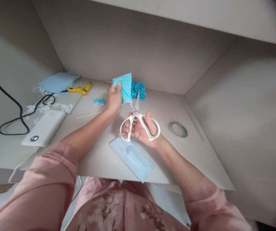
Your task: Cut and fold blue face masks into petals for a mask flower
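Pale surface (94, 160). Pile of blue masks (58, 81) at its back left corner. Folded blue sheet (135, 160) lies by the front edge. Right hand (142, 132) grips white-handled scissors (135, 113), blades parted. Left hand (115, 101) pinches blue piece (126, 88) just beyond the blades, toward the back edge. Blue roses (140, 87) sit near that edge.
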`<state>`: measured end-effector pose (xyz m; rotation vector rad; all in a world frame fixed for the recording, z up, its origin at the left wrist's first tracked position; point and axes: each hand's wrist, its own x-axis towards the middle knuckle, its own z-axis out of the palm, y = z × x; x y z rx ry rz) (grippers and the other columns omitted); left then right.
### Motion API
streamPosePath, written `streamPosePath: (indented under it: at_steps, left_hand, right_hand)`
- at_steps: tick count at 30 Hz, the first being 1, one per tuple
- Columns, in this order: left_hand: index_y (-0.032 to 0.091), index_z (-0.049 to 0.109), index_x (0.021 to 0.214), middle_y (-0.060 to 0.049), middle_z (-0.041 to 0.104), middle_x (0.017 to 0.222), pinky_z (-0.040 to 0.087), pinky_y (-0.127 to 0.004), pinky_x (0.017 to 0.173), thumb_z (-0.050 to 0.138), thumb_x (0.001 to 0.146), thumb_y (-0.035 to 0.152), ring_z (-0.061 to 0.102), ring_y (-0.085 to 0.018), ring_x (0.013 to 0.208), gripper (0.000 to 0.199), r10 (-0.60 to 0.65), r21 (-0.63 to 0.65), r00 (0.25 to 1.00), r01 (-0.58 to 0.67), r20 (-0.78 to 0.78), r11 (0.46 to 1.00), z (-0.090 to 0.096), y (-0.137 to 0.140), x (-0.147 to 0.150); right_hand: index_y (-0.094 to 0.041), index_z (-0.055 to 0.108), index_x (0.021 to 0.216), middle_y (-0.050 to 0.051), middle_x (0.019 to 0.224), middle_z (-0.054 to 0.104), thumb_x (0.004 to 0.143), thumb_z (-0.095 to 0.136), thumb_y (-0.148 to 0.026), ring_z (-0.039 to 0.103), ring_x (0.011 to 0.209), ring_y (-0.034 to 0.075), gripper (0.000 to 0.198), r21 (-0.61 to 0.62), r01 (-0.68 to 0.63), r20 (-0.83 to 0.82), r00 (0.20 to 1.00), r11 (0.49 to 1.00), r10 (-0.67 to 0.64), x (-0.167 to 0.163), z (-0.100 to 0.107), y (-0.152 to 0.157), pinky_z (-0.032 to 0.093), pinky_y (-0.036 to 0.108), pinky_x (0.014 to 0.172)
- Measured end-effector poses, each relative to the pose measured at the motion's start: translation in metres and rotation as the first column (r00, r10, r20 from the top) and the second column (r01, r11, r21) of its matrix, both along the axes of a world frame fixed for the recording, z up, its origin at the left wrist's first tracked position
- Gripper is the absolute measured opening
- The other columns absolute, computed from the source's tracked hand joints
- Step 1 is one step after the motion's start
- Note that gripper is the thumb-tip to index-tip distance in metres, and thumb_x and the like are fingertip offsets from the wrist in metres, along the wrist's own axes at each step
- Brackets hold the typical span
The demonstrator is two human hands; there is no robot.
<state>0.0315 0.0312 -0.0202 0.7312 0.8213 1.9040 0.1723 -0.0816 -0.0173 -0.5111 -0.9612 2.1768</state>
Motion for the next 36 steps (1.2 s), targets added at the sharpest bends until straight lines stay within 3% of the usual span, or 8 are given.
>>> streamPosePath:
  at_steps: [5, 11, 16, 21, 26, 30, 32, 36]
  left_hand:
    - [0.019, 0.062, 0.085, 0.001, 0.063, 0.075, 0.051, -0.028, 0.085, 0.054, 0.098, 0.028, 0.062, -0.013, 0.071, 0.018, -0.021, -0.018, 0.999, 0.021, 0.025, 1.0, 0.001, -0.001, 0.0]
    - [0.019, 0.063, 0.091, -0.004, 0.07, 0.088, 0.053, -0.028, 0.087, 0.061, 0.094, 0.04, 0.068, -0.017, 0.089, 0.022, -0.056, -0.068, 0.998, 0.057, 0.027, 0.996, 0.003, -0.003, 0.002]
    - [0.019, 0.061, 0.09, -0.003, 0.068, 0.086, 0.054, -0.026, 0.078, 0.059, 0.096, 0.043, 0.066, -0.014, 0.077, 0.025, -0.058, -0.102, 0.998, 0.06, 0.02, 0.993, -0.003, 0.0, 0.0]
    - [0.019, 0.061, 0.091, -0.003, 0.068, 0.085, 0.054, -0.026, 0.074, 0.061, 0.094, 0.045, 0.067, -0.014, 0.077, 0.026, -0.047, -0.138, 0.999, 0.05, 0.024, 0.989, -0.007, 0.003, -0.001]
    - [0.019, 0.062, 0.09, -0.003, 0.07, 0.089, 0.055, -0.028, 0.08, 0.061, 0.094, 0.042, 0.07, -0.016, 0.087, 0.023, -0.036, -0.152, 0.999, 0.041, 0.039, 0.988, -0.004, 0.002, -0.001]
    - [0.022, 0.061, 0.091, -0.002, 0.071, 0.094, 0.057, -0.03, 0.08, 0.056, 0.098, 0.041, 0.068, -0.017, 0.095, 0.021, 0.008, -0.24, 0.997, 0.011, 0.079, 0.971, 0.003, 0.004, -0.013]
    - [0.023, 0.061, 0.095, -0.003, 0.071, 0.098, 0.058, -0.029, 0.078, 0.054, 0.099, 0.042, 0.068, -0.017, 0.094, 0.021, 0.006, -0.244, 0.996, 0.015, 0.086, 0.97, 0.007, 0.004, -0.018]
    - [0.022, 0.061, 0.102, -0.005, 0.071, 0.105, 0.058, -0.027, 0.073, 0.058, 0.095, 0.049, 0.069, -0.016, 0.084, 0.028, -0.016, -0.27, 0.996, 0.039, 0.088, 0.962, 0.011, 0.002, -0.018]
  right_hand:
    - [-0.02, 0.063, 0.106, 0.004, 0.084, 0.068, 0.081, 0.056, -0.078, 0.065, 0.076, 0.019, 0.063, 0.046, 0.005, 0.014, 1.0, 0.999, -0.006, 0.0, -0.005, 0.002, 0.061, 0.046, 0.08]
    - [-0.022, 0.063, 0.107, 0.002, 0.083, 0.068, 0.08, 0.065, -0.07, 0.064, 0.071, 0.016, 0.055, 0.164, 0.127, 0.04, 0.99, 0.978, -0.135, -0.003, -0.013, 0.001, 0.059, 0.035, 0.069]
    - [-0.02, 0.062, 0.11, 0.005, 0.086, 0.071, 0.087, 0.054, -0.071, 0.067, 0.074, 0.018, 0.056, 0.096, 0.096, 0.079, 0.991, 0.991, -0.104, -0.005, -0.014, 0.001, 0.058, 0.033, 0.065]
    - [-0.019, 0.062, 0.108, 0.006, 0.086, 0.072, 0.09, 0.048, -0.071, 0.068, 0.074, 0.018, 0.057, 0.021, 0.083, 0.096, 0.992, 0.996, -0.085, -0.005, -0.008, 0.0, 0.058, 0.034, 0.065]
    - [-0.019, 0.062, 0.107, 0.007, 0.084, 0.071, 0.089, 0.046, -0.075, 0.066, 0.072, 0.019, 0.061, 0.037, 0.012, 0.077, 0.997, 0.999, -0.015, -0.005, -0.008, -0.003, 0.058, 0.035, 0.064]
    - [-0.016, 0.063, 0.109, 0.008, 0.082, 0.07, 0.082, 0.047, -0.082, 0.066, 0.073, 0.019, 0.073, 0.11, -0.192, 0.092, 0.979, 0.975, 0.182, -0.006, -0.01, -0.008, 0.058, 0.035, 0.064]
    - [-0.016, 0.063, 0.11, 0.007, 0.083, 0.07, 0.078, 0.053, -0.083, 0.065, 0.073, 0.018, 0.074, 0.151, -0.225, 0.078, 0.974, 0.963, 0.215, -0.005, -0.009, -0.01, 0.058, 0.034, 0.065]
    - [-0.019, 0.062, 0.111, 0.006, 0.086, 0.07, 0.08, 0.058, -0.077, 0.065, 0.073, 0.017, 0.066, 0.22, -0.065, 0.086, 0.995, 0.973, 0.047, 0.002, -0.004, -0.004, 0.057, 0.033, 0.068]
